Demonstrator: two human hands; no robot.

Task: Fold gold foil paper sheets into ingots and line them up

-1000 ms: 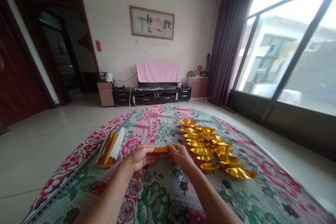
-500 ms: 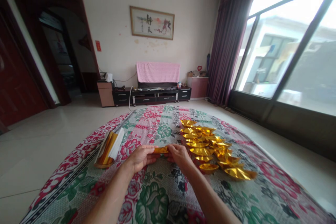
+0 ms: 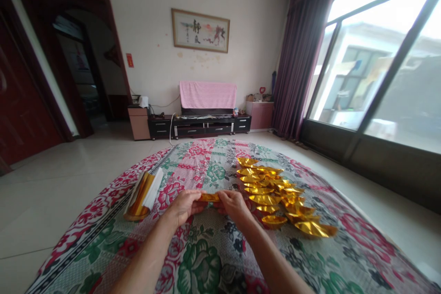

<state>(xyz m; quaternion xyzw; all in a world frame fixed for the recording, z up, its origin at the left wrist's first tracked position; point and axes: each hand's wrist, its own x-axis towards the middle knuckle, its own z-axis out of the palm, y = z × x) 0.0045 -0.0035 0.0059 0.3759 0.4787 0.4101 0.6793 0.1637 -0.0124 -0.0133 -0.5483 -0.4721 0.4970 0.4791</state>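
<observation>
A narrow folded strip of gold foil paper is stretched level between my two hands, just above the cloth. My left hand pinches its left end, and my right hand pinches the right end. Fingers cover both ends of the paper. To the right of my right hand stand several folded gold paper ingots in rows. Left of my left hand lies a loosely curled stack of gold paper sheets with white backs.
A flowered cloth in red, green and grey covers the round table under my hands. Beyond its far edge stand a low black TV cabinet and a pink cloth over a screen. A large window is at the right.
Both hands have shifted very slightly to the left with the folded gold paper, still pinching its ends. The ingots and the paper stack stay where they were.
</observation>
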